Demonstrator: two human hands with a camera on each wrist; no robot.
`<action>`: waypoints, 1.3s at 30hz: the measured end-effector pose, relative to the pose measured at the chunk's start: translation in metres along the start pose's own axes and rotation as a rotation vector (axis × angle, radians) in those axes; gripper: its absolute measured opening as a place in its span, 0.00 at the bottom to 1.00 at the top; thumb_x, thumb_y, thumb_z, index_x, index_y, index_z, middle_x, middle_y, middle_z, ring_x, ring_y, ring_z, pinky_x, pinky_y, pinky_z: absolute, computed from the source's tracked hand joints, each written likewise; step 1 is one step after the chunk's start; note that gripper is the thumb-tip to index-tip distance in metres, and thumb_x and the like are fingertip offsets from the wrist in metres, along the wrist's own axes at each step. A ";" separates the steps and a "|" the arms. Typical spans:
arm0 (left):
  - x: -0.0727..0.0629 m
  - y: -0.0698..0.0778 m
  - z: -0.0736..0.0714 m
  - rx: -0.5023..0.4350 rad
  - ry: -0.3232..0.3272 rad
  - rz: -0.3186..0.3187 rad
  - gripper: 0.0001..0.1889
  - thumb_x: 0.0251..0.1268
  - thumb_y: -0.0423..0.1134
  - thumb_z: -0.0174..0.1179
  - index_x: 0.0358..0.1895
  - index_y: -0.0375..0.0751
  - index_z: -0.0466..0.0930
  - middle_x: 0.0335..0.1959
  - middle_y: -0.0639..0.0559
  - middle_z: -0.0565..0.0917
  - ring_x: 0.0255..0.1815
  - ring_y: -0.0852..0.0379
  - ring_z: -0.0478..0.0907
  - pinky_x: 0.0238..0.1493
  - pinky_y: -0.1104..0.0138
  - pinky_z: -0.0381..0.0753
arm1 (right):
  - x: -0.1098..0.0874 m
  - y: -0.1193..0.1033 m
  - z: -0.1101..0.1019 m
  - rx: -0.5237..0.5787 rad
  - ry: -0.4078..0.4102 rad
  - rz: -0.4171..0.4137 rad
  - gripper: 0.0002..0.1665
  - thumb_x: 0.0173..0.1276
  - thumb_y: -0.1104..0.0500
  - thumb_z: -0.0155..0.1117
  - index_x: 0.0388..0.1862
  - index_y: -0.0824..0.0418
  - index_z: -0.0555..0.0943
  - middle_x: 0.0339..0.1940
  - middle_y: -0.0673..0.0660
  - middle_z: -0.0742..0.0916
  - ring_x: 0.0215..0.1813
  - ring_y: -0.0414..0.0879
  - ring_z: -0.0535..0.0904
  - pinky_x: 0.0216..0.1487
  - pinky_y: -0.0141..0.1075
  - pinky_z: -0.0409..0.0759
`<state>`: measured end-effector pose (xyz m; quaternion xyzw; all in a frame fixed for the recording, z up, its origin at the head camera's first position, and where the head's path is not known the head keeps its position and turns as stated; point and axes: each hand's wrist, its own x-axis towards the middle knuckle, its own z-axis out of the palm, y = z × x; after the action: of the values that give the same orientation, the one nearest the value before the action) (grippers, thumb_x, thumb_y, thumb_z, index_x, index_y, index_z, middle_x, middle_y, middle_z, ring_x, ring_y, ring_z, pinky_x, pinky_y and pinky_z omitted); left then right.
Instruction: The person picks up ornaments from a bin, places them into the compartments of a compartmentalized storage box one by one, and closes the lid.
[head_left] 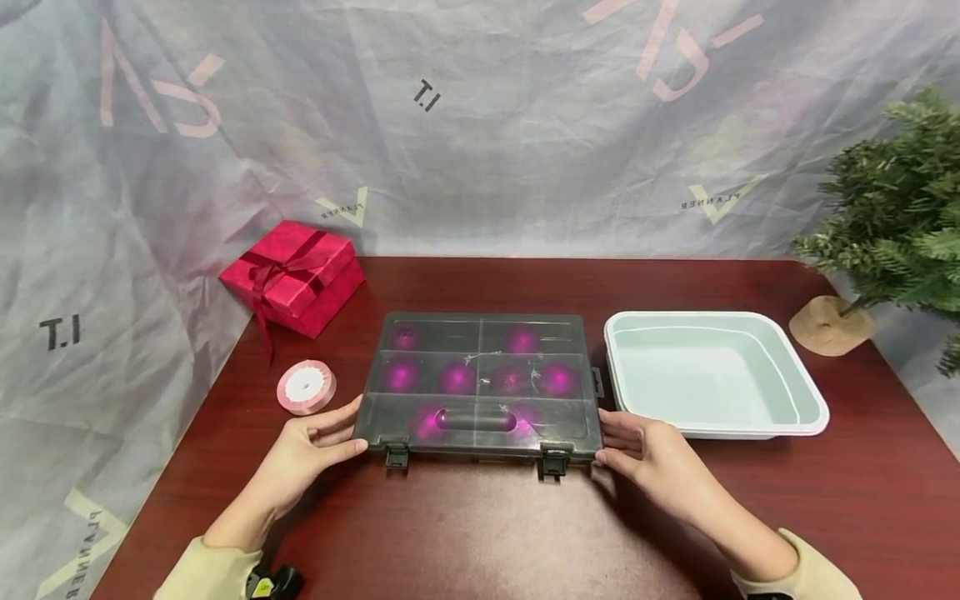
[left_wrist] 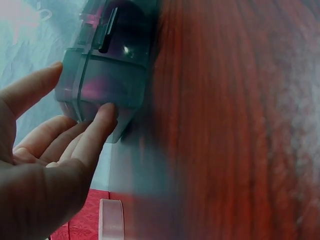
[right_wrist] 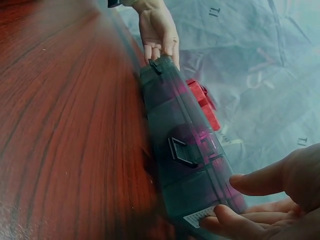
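Observation:
A dark see-through plastic storage box (head_left: pixel 427 400) lies lid down flat, its handle slot on the near side. Purple balls (head_left: pixel 457 377) show through it, in several compartments. Two black latches (head_left: pixel 554 461) stick out from its front edge, flipped outward in the right wrist view. My left hand (head_left: pixel 311 446) holds the box's left end, thumb at the front corner and fingers along the side. At the opposite end my right hand (head_left: pixel 663 467) grips likewise, thumb by the lid edge and fingertips on the side wall near a white label (right_wrist: pixel 197 216).
Right of the box stands a pale rectangular basin (head_left: pixel 705 375). A small artificial tree (head_left: pixel 900 200) on a wooden base (head_left: pixel 828 325) is at the far right. On the left are a red gift box (head_left: pixel 300 275) with a bow and a pink ribbon roll (head_left: pixel 306 387). Grey cloth hangs behind.

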<state>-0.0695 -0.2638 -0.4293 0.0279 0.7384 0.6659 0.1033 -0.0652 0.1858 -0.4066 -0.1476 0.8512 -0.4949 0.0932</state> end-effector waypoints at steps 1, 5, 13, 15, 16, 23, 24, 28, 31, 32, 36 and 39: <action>0.000 0.000 0.000 0.001 0.000 -0.003 0.34 0.61 0.24 0.69 0.71 0.26 0.68 0.64 0.58 0.80 0.55 0.60 0.83 0.52 0.68 0.81 | 0.000 0.000 0.000 0.001 0.003 0.000 0.30 0.67 0.71 0.69 0.64 0.83 0.72 0.56 0.73 0.84 0.53 0.59 0.86 0.52 0.41 0.83; 0.000 0.001 0.001 0.016 0.009 -0.012 0.34 0.60 0.24 0.70 0.71 0.27 0.69 0.64 0.56 0.79 0.55 0.60 0.83 0.51 0.68 0.81 | -0.001 0.001 0.002 -0.018 0.030 -0.008 0.29 0.66 0.70 0.70 0.63 0.82 0.74 0.54 0.72 0.85 0.52 0.59 0.86 0.51 0.42 0.83; 0.001 0.002 0.002 0.044 0.014 -0.002 0.34 0.61 0.25 0.70 0.71 0.27 0.69 0.66 0.45 0.78 0.54 0.60 0.83 0.51 0.68 0.81 | 0.000 0.001 0.004 -0.041 0.059 -0.032 0.28 0.65 0.72 0.70 0.61 0.82 0.75 0.55 0.73 0.85 0.50 0.58 0.87 0.49 0.39 0.84; 0.001 0.002 0.002 0.054 0.012 0.004 0.34 0.61 0.25 0.69 0.71 0.27 0.69 0.67 0.40 0.76 0.54 0.60 0.83 0.51 0.68 0.81 | 0.000 0.001 0.004 -0.038 0.057 -0.034 0.28 0.65 0.72 0.70 0.61 0.83 0.75 0.55 0.73 0.84 0.50 0.58 0.87 0.49 0.39 0.84; 0.001 0.002 0.002 0.059 0.008 0.006 0.34 0.61 0.25 0.69 0.71 0.27 0.69 0.67 0.37 0.76 0.54 0.60 0.83 0.51 0.69 0.81 | 0.000 0.001 0.004 -0.038 0.057 -0.034 0.28 0.65 0.72 0.70 0.61 0.83 0.75 0.55 0.73 0.84 0.50 0.58 0.87 0.49 0.39 0.84; -0.002 0.008 0.005 0.210 0.028 0.040 0.33 0.62 0.27 0.70 0.71 0.30 0.71 0.66 0.32 0.76 0.59 0.48 0.81 0.51 0.69 0.81 | -0.002 0.002 0.005 -0.037 0.069 -0.038 0.28 0.65 0.73 0.69 0.61 0.83 0.75 0.55 0.74 0.84 0.50 0.59 0.87 0.49 0.40 0.84; -0.003 0.010 0.006 0.254 0.043 0.056 0.32 0.61 0.27 0.71 0.70 0.31 0.72 0.65 0.33 0.77 0.60 0.46 0.81 0.52 0.69 0.81 | -0.002 0.003 0.005 -0.032 0.071 -0.038 0.27 0.64 0.74 0.69 0.61 0.83 0.75 0.54 0.73 0.85 0.50 0.59 0.87 0.49 0.40 0.84; -0.006 0.020 0.015 0.526 0.120 0.224 0.32 0.53 0.24 0.74 0.65 0.37 0.78 0.63 0.40 0.80 0.63 0.43 0.78 0.56 0.76 0.74 | -0.002 0.003 0.008 -0.011 0.077 -0.035 0.27 0.64 0.74 0.69 0.61 0.83 0.75 0.53 0.73 0.85 0.49 0.59 0.87 0.49 0.39 0.84; -0.007 0.029 0.025 0.760 0.162 0.421 0.32 0.45 0.21 0.76 0.59 0.40 0.82 0.61 0.43 0.82 0.61 0.44 0.79 0.60 0.83 0.64 | -0.003 0.003 0.008 -0.003 0.080 -0.036 0.28 0.64 0.74 0.69 0.61 0.83 0.75 0.53 0.73 0.85 0.49 0.59 0.87 0.49 0.38 0.84; -0.007 0.032 0.030 0.824 0.167 0.487 0.31 0.43 0.21 0.76 0.57 0.40 0.84 0.60 0.44 0.83 0.60 0.44 0.80 0.61 0.83 0.63 | -0.003 0.003 0.008 -0.003 0.080 -0.039 0.28 0.64 0.74 0.69 0.61 0.83 0.75 0.53 0.73 0.85 0.49 0.59 0.87 0.48 0.39 0.84; -0.005 0.041 0.056 0.958 0.091 0.676 0.25 0.45 0.24 0.76 0.51 0.40 0.87 0.60 0.43 0.82 0.60 0.44 0.80 0.63 0.67 0.73 | -0.003 0.002 0.008 -0.003 0.081 -0.044 0.28 0.64 0.73 0.70 0.61 0.83 0.75 0.53 0.73 0.85 0.49 0.59 0.87 0.48 0.38 0.84; -0.003 0.045 0.082 1.019 -0.029 0.763 0.24 0.51 0.30 0.74 0.55 0.40 0.85 0.63 0.43 0.81 0.64 0.43 0.77 0.63 0.52 0.75 | -0.003 0.003 0.007 -0.003 0.085 -0.036 0.28 0.64 0.73 0.70 0.62 0.82 0.75 0.53 0.72 0.86 0.49 0.58 0.87 0.48 0.38 0.84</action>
<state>-0.0552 -0.1787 -0.3917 0.3436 0.8992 0.2203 -0.1575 -0.0605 0.1822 -0.4123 -0.1419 0.8524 -0.5010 0.0477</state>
